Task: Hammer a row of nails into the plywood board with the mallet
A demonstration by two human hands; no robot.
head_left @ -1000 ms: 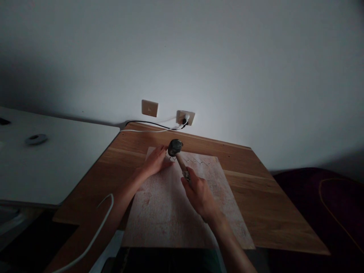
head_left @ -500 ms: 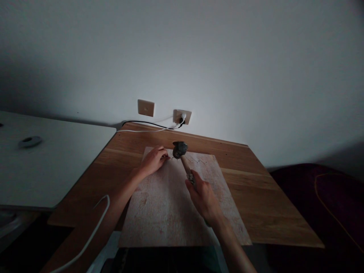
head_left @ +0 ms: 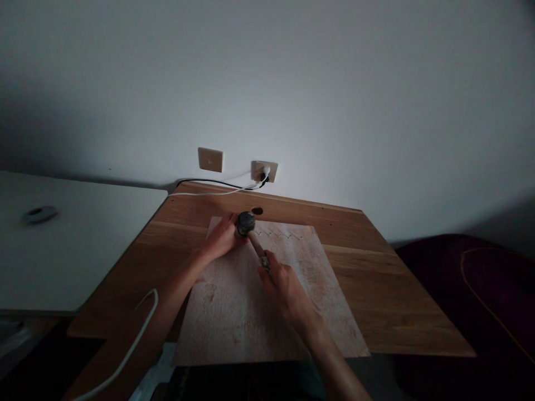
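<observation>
My right hand [head_left: 281,285] grips the wooden handle of a hammer [head_left: 246,223]. Its dark metal head is down at the far left part of a pale, worn board [head_left: 251,312] on a wooden desk [head_left: 376,289]. My left hand [head_left: 221,238] rests on the board right beside the hammer head, fingers pinched together on something too small to make out. A zigzag row of small nails [head_left: 284,235] runs along the board's far edge, to the right of the hammer head.
A white table [head_left: 75,245] with a round ring [head_left: 39,214] stands at the left. Two wall plates, a switch [head_left: 210,159] and a socket [head_left: 264,170] with plugged cables, sit behind the desk. A white cable [head_left: 134,345] hangs off the near left corner. A dark seat [head_left: 472,301] is at the right.
The hammer head swung right and up half a second ago, then came down leftward next to my left fingers. My left hand stayed in place on the board.
</observation>
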